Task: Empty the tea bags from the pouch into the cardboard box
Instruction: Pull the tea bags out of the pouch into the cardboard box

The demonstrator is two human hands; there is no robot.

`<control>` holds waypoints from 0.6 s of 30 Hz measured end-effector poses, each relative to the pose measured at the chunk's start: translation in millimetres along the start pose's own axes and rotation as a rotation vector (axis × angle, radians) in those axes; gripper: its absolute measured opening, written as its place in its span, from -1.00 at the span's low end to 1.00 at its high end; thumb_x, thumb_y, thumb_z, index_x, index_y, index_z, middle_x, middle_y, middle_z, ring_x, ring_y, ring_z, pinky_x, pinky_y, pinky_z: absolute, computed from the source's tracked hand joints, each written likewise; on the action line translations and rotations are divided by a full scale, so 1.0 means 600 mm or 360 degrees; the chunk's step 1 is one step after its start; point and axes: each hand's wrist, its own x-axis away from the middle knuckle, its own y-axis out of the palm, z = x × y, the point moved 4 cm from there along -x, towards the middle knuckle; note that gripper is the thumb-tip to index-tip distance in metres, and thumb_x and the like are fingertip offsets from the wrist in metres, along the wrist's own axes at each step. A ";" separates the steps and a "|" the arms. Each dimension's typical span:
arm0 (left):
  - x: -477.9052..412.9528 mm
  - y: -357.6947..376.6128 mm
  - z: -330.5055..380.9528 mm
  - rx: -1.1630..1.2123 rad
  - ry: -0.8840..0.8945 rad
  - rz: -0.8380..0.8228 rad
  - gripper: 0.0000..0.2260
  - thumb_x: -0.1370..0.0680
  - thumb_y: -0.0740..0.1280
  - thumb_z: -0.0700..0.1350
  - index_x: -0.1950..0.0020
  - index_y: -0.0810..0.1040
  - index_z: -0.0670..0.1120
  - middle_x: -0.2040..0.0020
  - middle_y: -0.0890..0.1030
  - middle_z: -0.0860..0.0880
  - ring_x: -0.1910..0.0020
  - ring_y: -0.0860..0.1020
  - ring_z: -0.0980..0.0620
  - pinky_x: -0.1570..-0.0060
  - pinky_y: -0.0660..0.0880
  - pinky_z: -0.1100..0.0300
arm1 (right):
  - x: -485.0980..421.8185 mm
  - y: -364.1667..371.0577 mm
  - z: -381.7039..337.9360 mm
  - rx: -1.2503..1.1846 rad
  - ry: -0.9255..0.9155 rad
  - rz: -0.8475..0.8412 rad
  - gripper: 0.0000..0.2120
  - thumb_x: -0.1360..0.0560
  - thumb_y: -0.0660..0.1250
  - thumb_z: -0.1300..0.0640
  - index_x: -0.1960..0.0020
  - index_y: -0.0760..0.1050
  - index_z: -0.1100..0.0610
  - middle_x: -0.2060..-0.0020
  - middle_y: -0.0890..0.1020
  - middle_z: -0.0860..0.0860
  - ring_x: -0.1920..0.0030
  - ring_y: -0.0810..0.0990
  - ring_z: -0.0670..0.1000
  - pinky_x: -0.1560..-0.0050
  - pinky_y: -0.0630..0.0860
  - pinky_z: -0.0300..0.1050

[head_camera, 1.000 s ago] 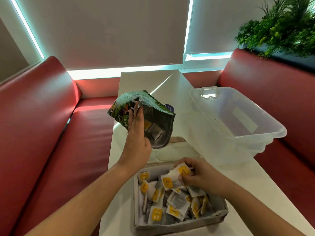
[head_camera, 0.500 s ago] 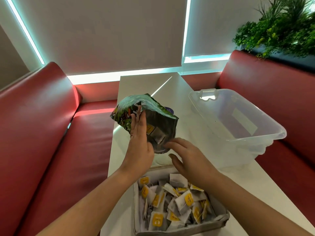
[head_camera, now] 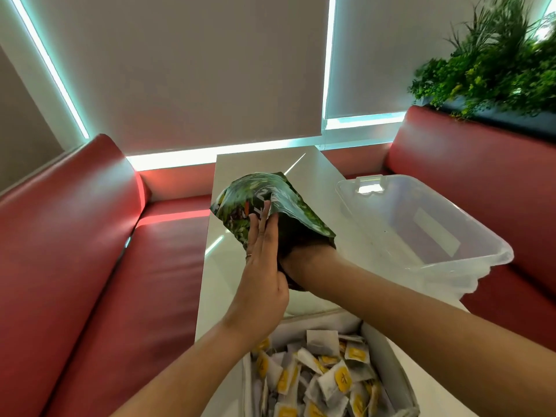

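Note:
My left hand (head_camera: 261, 266) holds the green printed pouch (head_camera: 267, 206) up over the table, fingers flat against its side and its mouth turned toward me. My right hand (head_camera: 304, 263) is pushed inside the pouch's mouth; only the wrist and the heel of the hand show, the fingers are hidden. Below, at the near edge, the cardboard box (head_camera: 388, 353) is filled with several white tea bags (head_camera: 328, 383) with yellow tags.
A clear plastic tub (head_camera: 469, 236) stands on the white table (head_camera: 310, 176) to the right of the pouch. Red benches (head_camera: 90, 266) run along both sides, and a green plant (head_camera: 493, 70) sits behind the right bench.
My right hand has left the tea bags in the box, risen and gone into the pouch's mouth. The left hand has kept the pouch raised, and the view has tilted up.

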 end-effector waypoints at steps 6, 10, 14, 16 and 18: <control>-0.004 0.001 -0.008 -0.0002 -0.0011 -0.0008 -0.15 -0.46 0.10 -0.47 -0.43 -0.24 0.24 -0.31 -0.35 0.56 -0.46 -0.26 0.31 -0.34 -0.19 0.53 | 0.009 -0.008 0.004 -0.0123 0.0097 0.0329 -0.77 -0.53 0.21 0.26 -0.17 0.49 0.18 -0.04 0.61 0.10 0.00 0.59 0.10 -0.05 0.55 -0.07; -0.008 -0.005 -0.025 -0.0010 -0.0056 -0.0001 -0.16 -0.47 0.11 -0.46 -0.48 -0.23 0.17 -0.39 -0.32 0.42 -0.49 -0.25 0.25 -0.31 -0.18 0.58 | 0.075 0.001 0.017 -0.0948 0.0111 0.0932 -0.75 -0.51 0.29 0.24 -0.17 0.53 0.09 0.04 0.65 0.01 0.12 0.61 -0.05 0.11 0.57 -0.21; -0.009 -0.010 -0.039 -0.0052 -0.0103 0.0036 -0.19 -0.46 0.12 -0.47 -0.52 -0.17 0.07 -0.50 -0.19 0.20 -0.50 -0.22 0.22 -0.30 -0.19 0.59 | 0.132 0.060 0.031 -0.1809 0.0307 0.0722 -0.74 -0.54 0.27 0.25 -0.17 0.53 0.01 0.04 0.64 -0.08 0.06 0.60 -0.14 0.05 0.53 -0.32; -0.007 -0.008 -0.039 -0.0042 -0.0109 0.0021 -0.19 -0.45 0.12 -0.47 -0.54 -0.16 0.04 -0.53 -0.18 0.16 -0.51 -0.21 0.19 -0.29 -0.19 0.60 | 0.151 0.100 0.031 -0.2299 0.0426 0.0447 -0.76 -0.53 0.29 0.26 -0.15 0.54 0.06 0.04 0.64 0.03 0.03 0.63 -0.02 0.01 0.58 -0.19; -0.005 -0.005 -0.039 -0.0033 -0.0116 0.0014 -0.19 -0.45 0.12 -0.48 -0.54 -0.17 0.03 -0.50 -0.19 0.19 -0.50 -0.22 0.20 -0.29 -0.19 0.60 | 0.165 0.136 0.022 -0.2600 0.0607 0.0206 -0.78 -0.52 0.31 0.26 -0.12 0.53 0.04 0.00 0.63 0.09 0.03 0.63 0.01 0.03 0.60 -0.16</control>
